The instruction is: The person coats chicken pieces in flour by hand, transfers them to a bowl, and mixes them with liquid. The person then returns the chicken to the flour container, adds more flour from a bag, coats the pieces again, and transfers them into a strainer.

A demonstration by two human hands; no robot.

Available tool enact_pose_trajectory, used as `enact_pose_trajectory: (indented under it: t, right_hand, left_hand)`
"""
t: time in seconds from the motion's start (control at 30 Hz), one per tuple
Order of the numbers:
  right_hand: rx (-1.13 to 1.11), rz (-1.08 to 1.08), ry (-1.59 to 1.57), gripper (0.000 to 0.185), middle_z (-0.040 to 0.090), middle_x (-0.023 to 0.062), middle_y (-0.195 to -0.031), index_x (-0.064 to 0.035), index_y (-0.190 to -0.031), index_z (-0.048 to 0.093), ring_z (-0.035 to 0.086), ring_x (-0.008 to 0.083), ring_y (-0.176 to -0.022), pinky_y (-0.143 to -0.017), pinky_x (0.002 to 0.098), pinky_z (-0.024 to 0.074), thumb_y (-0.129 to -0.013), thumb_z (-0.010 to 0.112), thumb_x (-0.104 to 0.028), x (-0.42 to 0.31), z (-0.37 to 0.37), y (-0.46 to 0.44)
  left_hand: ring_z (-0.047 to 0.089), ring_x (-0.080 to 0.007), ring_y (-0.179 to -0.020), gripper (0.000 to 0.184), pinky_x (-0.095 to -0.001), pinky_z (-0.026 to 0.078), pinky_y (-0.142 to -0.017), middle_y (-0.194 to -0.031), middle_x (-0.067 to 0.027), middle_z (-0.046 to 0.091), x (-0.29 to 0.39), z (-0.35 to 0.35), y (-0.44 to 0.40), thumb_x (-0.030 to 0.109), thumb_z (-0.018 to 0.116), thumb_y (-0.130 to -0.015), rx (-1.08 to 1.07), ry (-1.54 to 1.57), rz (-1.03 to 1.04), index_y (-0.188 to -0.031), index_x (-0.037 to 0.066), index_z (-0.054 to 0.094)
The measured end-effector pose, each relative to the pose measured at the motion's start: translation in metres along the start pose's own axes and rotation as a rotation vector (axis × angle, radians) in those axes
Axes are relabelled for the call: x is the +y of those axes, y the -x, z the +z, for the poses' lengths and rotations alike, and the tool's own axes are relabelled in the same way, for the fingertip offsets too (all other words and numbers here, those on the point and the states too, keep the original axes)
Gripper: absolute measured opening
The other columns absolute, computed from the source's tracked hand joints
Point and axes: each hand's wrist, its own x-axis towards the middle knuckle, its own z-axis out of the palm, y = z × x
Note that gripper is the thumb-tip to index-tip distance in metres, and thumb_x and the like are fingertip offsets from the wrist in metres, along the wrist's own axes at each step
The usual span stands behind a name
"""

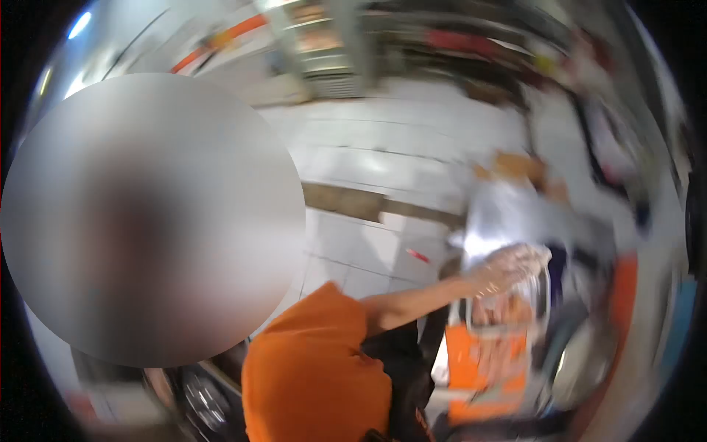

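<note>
Neither my left hand nor my right hand can be made out. A person in an orange short-sleeved shirt (317, 376) fills the lower middle and stretches an arm (416, 306) to the right. That person's hand (508, 269), which looks covered by a thin clear glove, is over the far edge of a rectangular tray (546, 302). Pinkish and orange pieces (504, 308) lie in the tray. More pale strips (501, 361) rest on an orange surface (464, 357) just below it. Motion blurs the fingers, so any hold is unclear.
A shiny silver surface (501, 214) lies beyond the tray, with brown items (519, 166) behind it. White floor tiles (368, 166) cross the middle. A rack (339, 62) stands at the back, and a rounded pale object (585, 365) is at the lower right. A blurred disc covers the left.
</note>
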Motion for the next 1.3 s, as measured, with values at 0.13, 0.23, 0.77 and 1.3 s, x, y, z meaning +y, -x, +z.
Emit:
enact_pose_trajectory:
  t: [0.13, 0.23, 0.77, 1.3]
  right_hand:
    - [0.393, 0.189, -0.274, 0.048, 0.058, 0.0120, -0.123, -0.0033, -0.128, 0.056, 0.060, 0.0239, -0.107, -0.089, 0.0383, 0.0527, -0.083, 0.067, -0.015, 0.055, -0.197, 0.184]
    - [0.333, 0.240, -0.581, 0.049, 0.058, 0.0120, -0.124, -0.0034, -0.129, 0.055, 0.059, 0.0238, -0.108, -0.089, 0.0384, 0.0527, -0.083, 0.066, -0.014, 0.093, -0.259, 0.245]
    - [0.493, 0.408, 0.133, 0.038, 0.069, 0.0211, -0.078, 0.0024, -0.085, 0.072, 0.068, 0.0313, -0.075, -0.067, 0.0433, 0.0526, -0.073, 0.069, -0.034, 0.242, -0.174, 0.175]
    - [0.291, 0.496, -0.615, 0.017, 0.066, 0.0072, -0.095, -0.0003, -0.099, 0.066, 0.060, 0.0187, -0.081, -0.073, 0.0358, 0.0531, -0.083, 0.064, -0.002, 0.325, -0.242, 0.206]
  left_hand:
    - [0.022, -0.0314, -0.145, 0.092, -0.0446, 0.017, -0.119, -0.156, -0.0143, 0.026, -0.020, 0.147, 0.063, 0.073, 0.033, -0.087, -0.583, -0.725, 0.757, -0.150, 0.006, 0.030]
    - [0.044, -0.0211, -0.129, 0.060, -0.0349, 0.036, -0.109, -0.145, -0.0107, 0.043, -0.035, 0.273, 0.118, 0.031, 0.054, -0.090, -0.885, -0.057, -0.013, -0.140, 0.001, 0.042]
    - [0.060, -0.0199, -0.099, 0.048, -0.0289, 0.053, -0.074, -0.117, -0.0110, 0.059, -0.304, 0.452, 0.190, 0.038, 0.049, -0.099, -1.163, -0.386, -0.762, -0.129, 0.001, 0.054]
    - [0.055, -0.0244, -0.113, 0.060, -0.0424, 0.039, -0.102, -0.135, -0.0034, 0.052, -0.269, 0.436, 0.183, 0.054, 0.060, -0.088, -0.667, -0.098, -1.044, -0.130, 0.011, 0.054]
